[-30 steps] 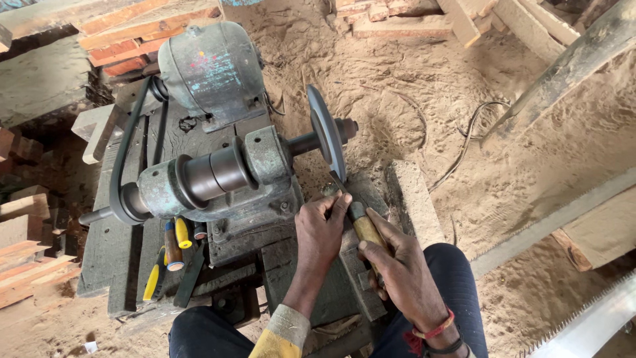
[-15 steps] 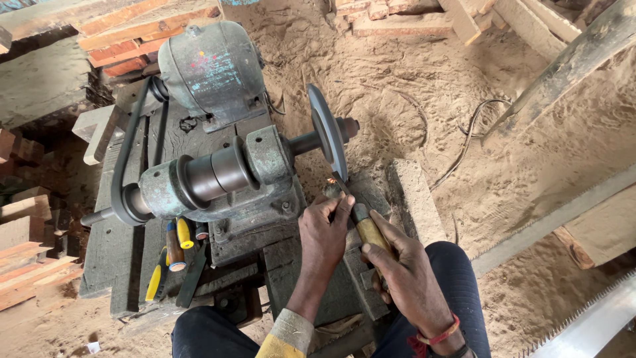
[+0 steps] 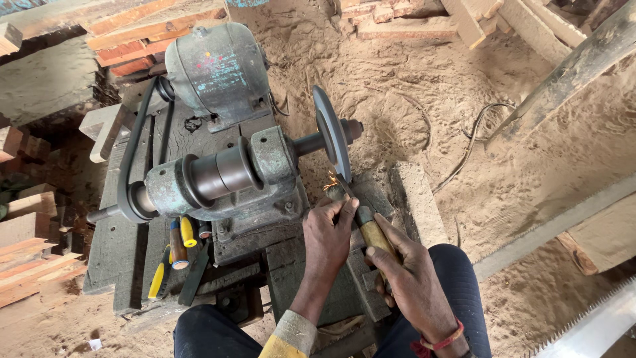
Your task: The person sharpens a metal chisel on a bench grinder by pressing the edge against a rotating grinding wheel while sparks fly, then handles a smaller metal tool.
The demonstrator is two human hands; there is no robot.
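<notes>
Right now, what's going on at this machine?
A person is pressing the blade of a chisel against the lower edge of a grinding wheel, and a few sparks fly where they meet. The right hand grips the chisel's yellow wooden handle, while the left hand steadies it near the blade. The wheel sits on a shaft driven by a belt from a grey-green motor. More tools with yellow handles lie on the wooden base, with sawdust all around.

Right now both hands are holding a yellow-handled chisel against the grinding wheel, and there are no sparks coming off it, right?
Not quite. The head view shows small orange sparks where the chisel meets the grinding wheel. The rest holds: the left hand and right hand both grip it.
</notes>
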